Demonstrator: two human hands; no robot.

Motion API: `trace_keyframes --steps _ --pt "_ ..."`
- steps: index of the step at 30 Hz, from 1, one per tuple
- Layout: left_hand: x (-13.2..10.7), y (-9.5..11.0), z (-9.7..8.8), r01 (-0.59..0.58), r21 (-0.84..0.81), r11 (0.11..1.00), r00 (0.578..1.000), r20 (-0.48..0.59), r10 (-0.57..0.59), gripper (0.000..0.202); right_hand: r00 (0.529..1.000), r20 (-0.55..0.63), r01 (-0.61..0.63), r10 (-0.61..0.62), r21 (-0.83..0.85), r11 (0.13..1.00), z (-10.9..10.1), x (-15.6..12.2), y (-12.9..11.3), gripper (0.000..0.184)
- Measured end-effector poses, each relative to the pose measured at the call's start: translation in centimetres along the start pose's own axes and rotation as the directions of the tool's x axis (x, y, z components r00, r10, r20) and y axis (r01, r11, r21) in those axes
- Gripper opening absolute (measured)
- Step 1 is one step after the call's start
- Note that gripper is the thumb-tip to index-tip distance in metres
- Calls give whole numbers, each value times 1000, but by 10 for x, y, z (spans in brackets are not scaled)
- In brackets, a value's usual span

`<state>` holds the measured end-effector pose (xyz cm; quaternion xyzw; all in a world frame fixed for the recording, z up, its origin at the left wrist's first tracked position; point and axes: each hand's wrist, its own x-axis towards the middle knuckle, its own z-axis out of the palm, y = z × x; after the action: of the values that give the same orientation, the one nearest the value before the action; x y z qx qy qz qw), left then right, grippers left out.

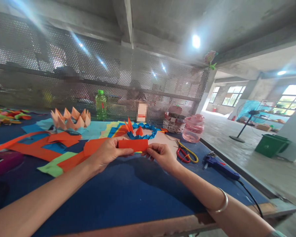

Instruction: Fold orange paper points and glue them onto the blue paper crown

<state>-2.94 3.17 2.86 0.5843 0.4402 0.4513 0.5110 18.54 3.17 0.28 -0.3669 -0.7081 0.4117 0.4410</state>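
In the head view, the left hand [108,152] pinches a flat, bright orange-red paper rectangle [134,144] near its left end, thumb in front, while the right hand [161,154] nips its lower right corner. The 2 hands hold it above the dark blue tabletop [138,204], nearer the viewer than a spiky ring of folded blue paper [151,134]. Uneven pulling could skew or crease the sheet; pushing forward could crush the ring. A rightward sweep of the right hand might knock the red-and-yellow-handled scissors [185,153] or the blue plastic glue gun [219,167], its black cord [251,194] inviting a snag. Whether a fold is forming behind the fingers, I cannot tell.
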Motion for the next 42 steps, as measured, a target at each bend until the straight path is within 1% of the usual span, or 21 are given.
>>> trace_keyframes --steps 4,8,12,17,21,25,28,37,42 --pt "-3 1 3 11 5 1000 1000 4 -11 34 1000 5 -15 15 16 1000 3 -3 -1 41" --pt "-6 -2 11 16 22 1000 998 61 -17 39 998 33 -48 48 9 999 8 -6 -1 46" --pt "-8 -5 16 32 9 999 993 111 -32 36 993 32 -114 115 -27 993 11 -7 -1 44" --pt "-8 -6 15 42 -11 999 989 140 -41 35 994 17 -107 109 -81 991 8 -6 -2 42" --pt "-4 -7 12 42 6 999 992 116 -42 38 996 10 -86 88 -117 989 6 -5 0 37" --pt "-2 -6 9 56 18 998 995 81 -57 44 997 -6 -73 72 -84 994 6 -4 1 35" --pt "-1 -4 9 62 14 998 995 75 -63 44 997 -10 -74 74 -77 994 5 -3 0 34" --pt "2 -4 6 70 39 997 994 76 -72 44 998 -4 -69 69 -89 994 5 -3 0 37" --pt "4 -6 2 62 53 997 996 68 -65 43 996 -45 -82 76 -140 987 3 -2 -1 41"
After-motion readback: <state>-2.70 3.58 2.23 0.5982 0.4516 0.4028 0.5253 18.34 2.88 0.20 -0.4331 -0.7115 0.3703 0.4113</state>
